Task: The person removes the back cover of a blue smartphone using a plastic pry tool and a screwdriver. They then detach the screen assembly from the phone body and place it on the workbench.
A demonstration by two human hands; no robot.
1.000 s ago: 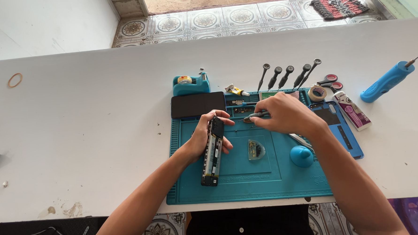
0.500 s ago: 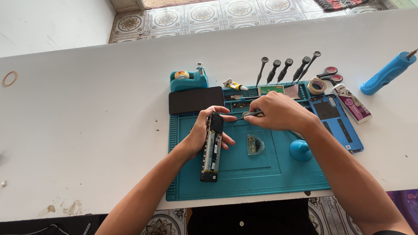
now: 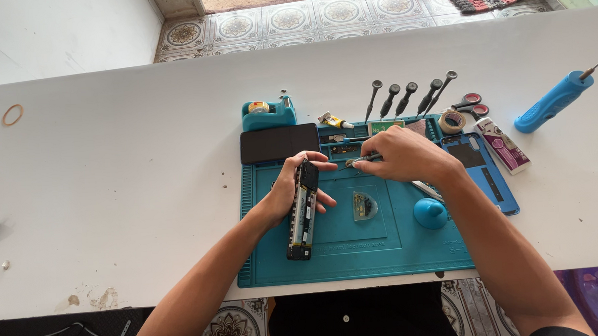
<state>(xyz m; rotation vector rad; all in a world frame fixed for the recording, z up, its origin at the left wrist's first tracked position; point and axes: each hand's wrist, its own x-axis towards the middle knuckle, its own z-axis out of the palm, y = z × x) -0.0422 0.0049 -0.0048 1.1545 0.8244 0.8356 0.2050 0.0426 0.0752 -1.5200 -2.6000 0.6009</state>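
My left hand point(image 3: 292, 188) grips an opened phone body point(image 3: 301, 211) by its edges, holding it long-side up on the teal repair mat point(image 3: 397, 251). My right hand point(image 3: 406, 155) pinches thin metal tweezers point(image 3: 360, 160) whose tips point left toward the phone's top end. A small clear triangular pick point(image 3: 364, 205) lies on the mat just below my right hand. A blue phone back cover point(image 3: 485, 173) rests at the mat's right edge, partly under my right forearm.
Several dark screwdrivers point(image 3: 407, 96) lie fanned behind the mat, beside red-handled scissors point(image 3: 472, 104) and a tape roll point(image 3: 452, 121). A teal tape dispenser point(image 3: 268, 113) and black screen panel point(image 3: 279, 142) sit at back left. A blue electric tool point(image 3: 553, 101) lies right; a round blue object point(image 3: 430, 213) sits on the mat.
Both hands stay in nearly the same pose; the tweezers remain at the phone's top end. The view has shifted slightly as my head moved.
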